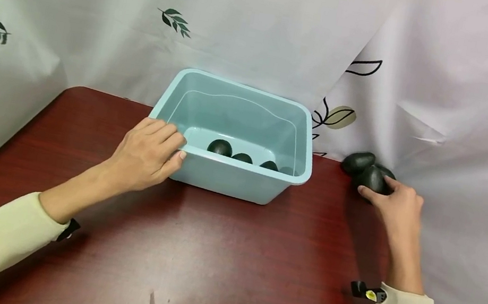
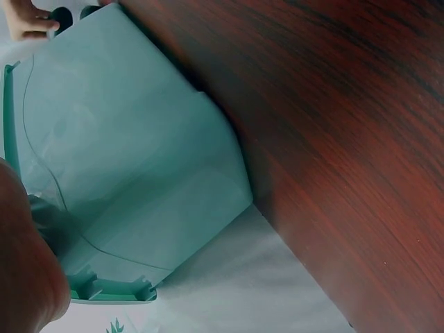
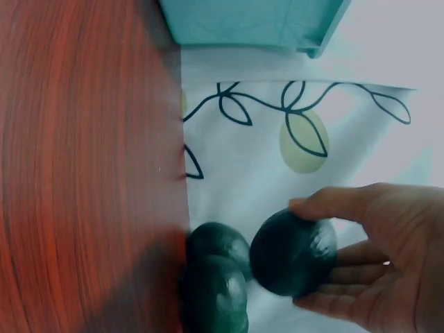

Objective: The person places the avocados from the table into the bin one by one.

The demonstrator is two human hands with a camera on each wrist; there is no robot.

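Observation:
My left hand (image 1: 145, 154) grips the front-left rim of a light blue plastic tub (image 1: 225, 178), fingers over the edge and thumb outside. Three dark green avocados (image 1: 220, 147) show inside the tub, partly hidden by its front wall. Over at the table's far right corner, my right hand (image 1: 397, 202) pinches an avocado (image 3: 293, 253) between thumb and fingers. Beside the held fruit, other avocados (image 3: 214, 295) lie clustered at the table edge by the curtain. The left wrist view shows the tub's outer wall (image 2: 132, 139) close up, the left hand at its rim.
The dark red wooden table (image 1: 217, 255) runs under everything. A white curtain with leaf prints (image 1: 265, 26) hangs right behind the tub and along the right side. Between the tub and the avocado cluster lies a stretch of table.

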